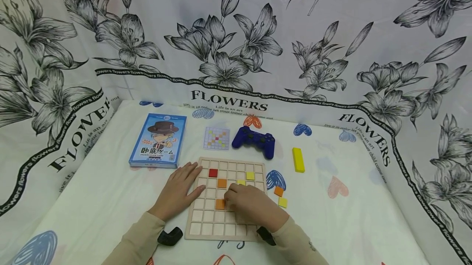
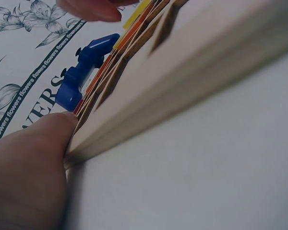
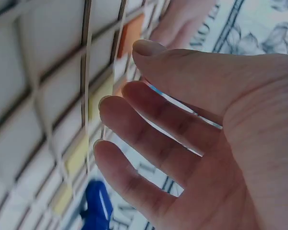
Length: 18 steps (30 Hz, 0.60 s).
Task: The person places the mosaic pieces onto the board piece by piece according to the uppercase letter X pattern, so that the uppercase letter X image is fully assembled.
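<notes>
A wooden grid board (image 1: 206, 229) with square cells lies in front of me, holding a red tile (image 1: 213, 173), orange tiles (image 1: 222, 183) and yellow tiles (image 1: 250, 175). My left hand (image 1: 178, 191) rests at its left edge, fingers spread; in the left wrist view the thumb (image 2: 43, 136) lies along the board's side. Over the middle of the board, my right hand (image 1: 252, 204) has its fingers bent down to the cells. In the right wrist view its thumb and fingers (image 3: 134, 129) stand apart beside a yellow tile (image 3: 101, 96), with nothing visible between them.
Behind the board lie a pattern card (image 1: 216, 138), a blue game controller (image 1: 254, 142) and a blue game box (image 1: 158, 140). Right of it are a loose orange tile (image 1: 278, 191), a loose yellow tile (image 1: 282, 202) and a yellow block (image 1: 298, 159). A black object (image 1: 170, 236) sits near my left sleeve.
</notes>
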Available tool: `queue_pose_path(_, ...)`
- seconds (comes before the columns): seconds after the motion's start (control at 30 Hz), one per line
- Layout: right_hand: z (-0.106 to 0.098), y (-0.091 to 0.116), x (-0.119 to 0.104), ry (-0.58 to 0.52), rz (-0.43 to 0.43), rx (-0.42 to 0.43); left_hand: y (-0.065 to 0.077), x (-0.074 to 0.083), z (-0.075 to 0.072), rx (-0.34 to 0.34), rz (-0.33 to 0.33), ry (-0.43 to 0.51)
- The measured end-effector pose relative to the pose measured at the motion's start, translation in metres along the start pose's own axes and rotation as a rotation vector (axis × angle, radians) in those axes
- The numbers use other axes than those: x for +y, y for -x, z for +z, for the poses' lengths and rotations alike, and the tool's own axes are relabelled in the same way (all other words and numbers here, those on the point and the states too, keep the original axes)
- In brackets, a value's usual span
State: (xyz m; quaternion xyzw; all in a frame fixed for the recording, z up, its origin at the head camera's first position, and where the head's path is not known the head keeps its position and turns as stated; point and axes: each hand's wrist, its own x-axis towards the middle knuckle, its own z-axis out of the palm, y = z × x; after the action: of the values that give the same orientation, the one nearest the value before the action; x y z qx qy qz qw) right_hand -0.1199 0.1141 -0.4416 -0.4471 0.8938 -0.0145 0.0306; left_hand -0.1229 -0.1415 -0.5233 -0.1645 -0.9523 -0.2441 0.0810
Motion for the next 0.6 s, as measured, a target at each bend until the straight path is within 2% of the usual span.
queue_pose_path(0.27,-0.006,0.053,0.039,-0.064,0.181,0.048,0.0,0.001,0.0,0.005,0.002,-0.014)
queue_pose_path(0.47,-0.002,0.089,0.063,-0.087,0.355,0.002,0.001,0.0,0.0,0.014,0.011,-0.011)
queue_pose_path(0.6,0.004,0.103,0.071,-0.064,0.367,0.013,0.0,-0.001,0.002,0.038,0.035,-0.006)
